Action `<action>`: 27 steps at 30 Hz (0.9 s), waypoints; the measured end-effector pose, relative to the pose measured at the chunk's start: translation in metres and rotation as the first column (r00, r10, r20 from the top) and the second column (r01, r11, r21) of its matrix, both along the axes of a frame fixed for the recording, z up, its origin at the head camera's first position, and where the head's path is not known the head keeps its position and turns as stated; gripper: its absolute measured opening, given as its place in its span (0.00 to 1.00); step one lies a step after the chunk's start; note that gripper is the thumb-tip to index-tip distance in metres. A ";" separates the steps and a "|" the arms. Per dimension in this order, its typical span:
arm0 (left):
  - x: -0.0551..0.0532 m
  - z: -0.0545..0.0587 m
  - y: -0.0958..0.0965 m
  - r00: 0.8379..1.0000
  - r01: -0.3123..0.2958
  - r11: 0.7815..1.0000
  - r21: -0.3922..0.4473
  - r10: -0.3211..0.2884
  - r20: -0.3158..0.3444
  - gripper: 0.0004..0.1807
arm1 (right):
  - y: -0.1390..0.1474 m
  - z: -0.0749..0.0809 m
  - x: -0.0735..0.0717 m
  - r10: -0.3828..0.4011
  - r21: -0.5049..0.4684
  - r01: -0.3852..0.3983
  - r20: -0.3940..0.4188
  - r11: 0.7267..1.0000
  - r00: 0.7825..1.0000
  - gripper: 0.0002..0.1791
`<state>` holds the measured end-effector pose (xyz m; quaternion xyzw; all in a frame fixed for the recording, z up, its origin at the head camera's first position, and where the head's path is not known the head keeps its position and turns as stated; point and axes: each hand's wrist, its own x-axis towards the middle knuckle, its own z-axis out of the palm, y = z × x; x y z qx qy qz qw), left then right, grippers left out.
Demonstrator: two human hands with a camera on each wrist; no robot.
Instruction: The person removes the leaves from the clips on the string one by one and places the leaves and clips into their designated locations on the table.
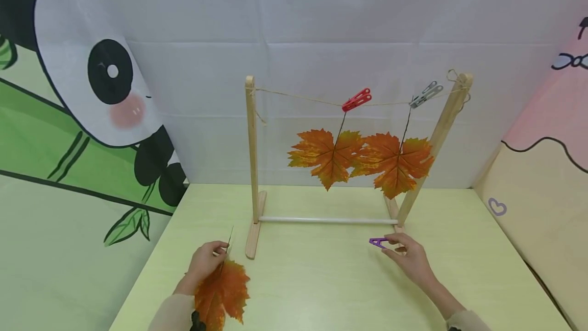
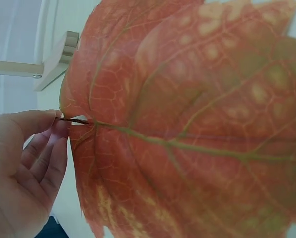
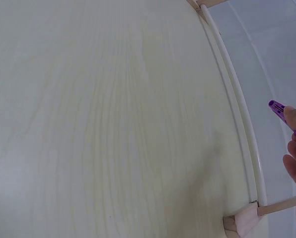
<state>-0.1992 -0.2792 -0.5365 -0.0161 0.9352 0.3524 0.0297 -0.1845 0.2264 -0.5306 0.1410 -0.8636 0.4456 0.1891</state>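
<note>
My left hand (image 1: 209, 260) pinches the dark stem of an orange maple leaf (image 1: 225, 290) between thumb and fingers, left of the wooden stand. In the left wrist view the same leaf (image 2: 187, 129) spreads wide, its stem at the fingertips. On the right, my right hand (image 1: 409, 257) grips a purple clothespin (image 1: 377, 242) by one end, its other end pointing left. That clothespin (image 3: 277, 110) also shows at the right edge of the right wrist view.
A string (image 1: 298, 97) runs between the posts of a wooden stand (image 1: 252, 157). A red clothespin (image 1: 356, 100) and a grey clothespin (image 1: 426, 94) each hold a hanging leaf by its stem. A white rod (image 1: 326, 220) joins the stand's feet on the pale table (image 1: 312, 280).
</note>
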 end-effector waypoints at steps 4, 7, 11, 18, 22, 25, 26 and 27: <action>0.000 -0.005 0.002 1.000 -0.014 1.000 0.013 0.014 0.001 0.14 | 0.000 -0.005 0.002 -0.017 -0.002 0.017 0.029 1.000 0.999 0.17; 0.000 -0.009 0.003 1.000 -0.020 1.000 0.014 0.020 -0.010 0.14 | 0.000 -0.009 0.004 -0.026 -0.002 0.026 0.038 1.000 0.999 0.17; -0.002 -0.015 0.006 0.999 -0.029 1.000 0.012 0.030 -0.030 0.14 | 0.000 -0.015 0.007 -0.039 -0.012 0.040 0.043 0.999 0.998 0.17; -0.003 -0.023 0.008 0.995 -0.036 0.998 0.042 0.040 -0.091 0.15 | 0.002 -0.024 0.009 -0.054 -0.041 0.056 0.050 0.998 0.997 0.17; -0.004 -0.027 0.010 0.991 -0.050 0.997 0.053 0.057 -0.121 0.15 | 0.002 -0.029 0.009 -0.067 -0.051 0.070 0.060 0.996 0.996 0.16; -0.005 -0.029 0.013 0.989 -0.062 0.997 0.052 0.068 -0.134 0.16 | 0.003 -0.035 0.010 -0.074 -0.058 0.078 0.079 0.995 0.994 0.16; -0.005 -0.029 0.013 0.988 -0.065 0.997 0.050 0.071 -0.138 0.16 | 0.003 -0.038 0.010 -0.075 -0.062 0.081 0.085 0.995 0.994 0.16; -0.005 -0.029 0.014 0.987 -0.067 0.997 0.049 0.073 -0.142 0.16 | 0.004 -0.040 0.009 -0.077 -0.062 0.083 0.088 0.995 0.993 0.16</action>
